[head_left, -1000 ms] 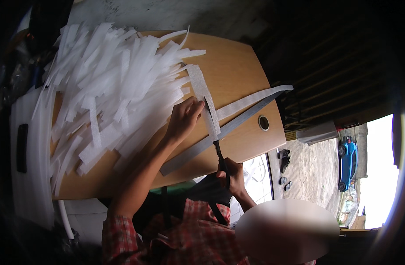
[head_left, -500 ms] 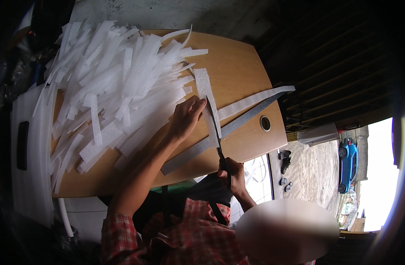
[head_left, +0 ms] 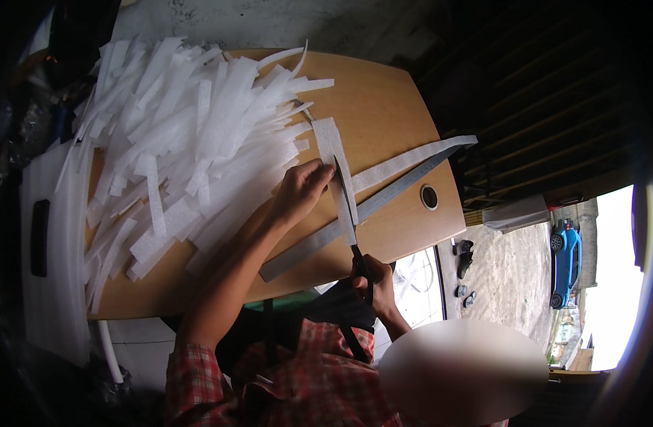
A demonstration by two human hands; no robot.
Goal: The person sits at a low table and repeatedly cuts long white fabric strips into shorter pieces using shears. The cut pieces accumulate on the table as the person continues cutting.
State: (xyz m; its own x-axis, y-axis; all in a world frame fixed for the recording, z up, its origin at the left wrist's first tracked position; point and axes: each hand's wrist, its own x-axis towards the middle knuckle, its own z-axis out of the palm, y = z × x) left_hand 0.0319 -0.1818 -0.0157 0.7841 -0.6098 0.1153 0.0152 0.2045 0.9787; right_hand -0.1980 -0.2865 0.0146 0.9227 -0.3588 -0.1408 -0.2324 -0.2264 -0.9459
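A narrow white foam strip [head_left: 328, 139] runs lengthwise toward me over the wooden table. My left hand [head_left: 305, 186] is closed, pinching the strip along its left edge between thumb and fingertips. My right hand [head_left: 378, 283] is wrapped round the handles of black scissors [head_left: 357, 255]. The long scissor blades lie along the strip, pointing away from me, their tip close to my left fingertips. Beneath the strip, a flat grey straightedge [head_left: 298, 254] crosses the table diagonally. Another white foam strip [head_left: 404, 163] extends to the right edge.
A large heap of white foam strips [head_left: 177, 128] covers the left of the wooden table [head_left: 383, 92]. A round hole [head_left: 429, 197] is near its right edge. White sheet material [head_left: 59, 285] stands at far left. Shoes [head_left: 466, 263] and a blue car [head_left: 567, 263] are off to the right.
The pinched strip's far end has come slightly nearer to me, and my left hand has shifted slightly the same way. My right hand stays in nearly the same place on the scissors.
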